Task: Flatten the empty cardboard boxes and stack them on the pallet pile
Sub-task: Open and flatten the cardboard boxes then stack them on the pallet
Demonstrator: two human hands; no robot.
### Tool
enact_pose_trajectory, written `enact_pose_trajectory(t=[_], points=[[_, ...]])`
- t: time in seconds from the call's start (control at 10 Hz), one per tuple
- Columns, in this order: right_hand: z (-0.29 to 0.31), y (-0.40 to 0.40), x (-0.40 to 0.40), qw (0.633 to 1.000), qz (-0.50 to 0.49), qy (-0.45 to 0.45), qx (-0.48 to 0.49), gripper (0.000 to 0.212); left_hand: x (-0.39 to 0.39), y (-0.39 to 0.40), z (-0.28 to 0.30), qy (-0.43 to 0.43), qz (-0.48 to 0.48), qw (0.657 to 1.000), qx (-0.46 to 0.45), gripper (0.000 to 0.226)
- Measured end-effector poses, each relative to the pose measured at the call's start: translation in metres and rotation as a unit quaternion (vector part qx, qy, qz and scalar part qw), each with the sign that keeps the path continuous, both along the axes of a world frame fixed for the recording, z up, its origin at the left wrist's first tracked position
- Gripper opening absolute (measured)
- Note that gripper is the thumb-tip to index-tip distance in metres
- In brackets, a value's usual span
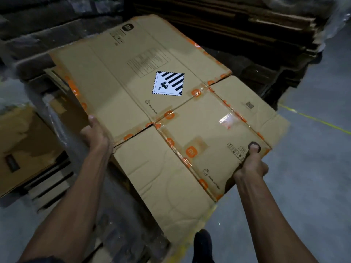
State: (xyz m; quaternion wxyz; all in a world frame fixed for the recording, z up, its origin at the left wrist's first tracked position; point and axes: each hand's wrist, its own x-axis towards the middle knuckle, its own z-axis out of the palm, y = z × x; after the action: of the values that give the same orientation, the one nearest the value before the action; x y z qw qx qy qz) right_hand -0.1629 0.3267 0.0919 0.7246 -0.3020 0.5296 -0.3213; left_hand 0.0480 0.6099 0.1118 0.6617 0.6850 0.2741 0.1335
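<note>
A flattened brown cardboard box [144,76] with orange tape marks and a black-and-white diamond label lies spread out in the middle of the head view. My left hand [96,135] grips its left edge, thumb on top. My right hand [250,164] grips its near right edge, thumb pressed on the printed symbols. The box rests over a low pile of flattened cardboard [57,78] that shows beneath its left side. Its near flap [161,186] hangs toward me, creased and bent.
Tall dark stacks of flattened cardboard [247,25] stand behind and to the right. Another brown box [22,145] and wooden pallet slats [51,183] are at the left. Grey floor with a yellow line [319,120] lies to the right. My shoe [203,243] is by the flap.
</note>
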Motion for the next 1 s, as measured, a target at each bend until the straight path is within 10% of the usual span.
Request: enact_pose_trajectory(t=[0.2,0.4,0.7,1.0], points=[[-0.025,-0.029,0.108,0.975,0.162,0.046,-0.146,0.043,0.069,0.005,-0.021,0.071,-0.131,0.988,0.04,0.041],[-0.063,-0.017,0.112,0.76,0.42,0.215,-0.447,0.076,0.015,-0.041,-0.057,0.065,-0.111,0.988,0.081,0.054],[-0.093,-0.075,0.1,0.473,0.492,0.125,-0.72,0.085,-0.05,-0.072,-0.082,0.045,-0.102,0.98,0.165,0.079],[-0.081,-0.076,0.138,0.438,0.41,0.09,-0.795,0.08,-0.035,-0.064,-0.07,0.04,-0.107,0.983,0.147,0.082]])
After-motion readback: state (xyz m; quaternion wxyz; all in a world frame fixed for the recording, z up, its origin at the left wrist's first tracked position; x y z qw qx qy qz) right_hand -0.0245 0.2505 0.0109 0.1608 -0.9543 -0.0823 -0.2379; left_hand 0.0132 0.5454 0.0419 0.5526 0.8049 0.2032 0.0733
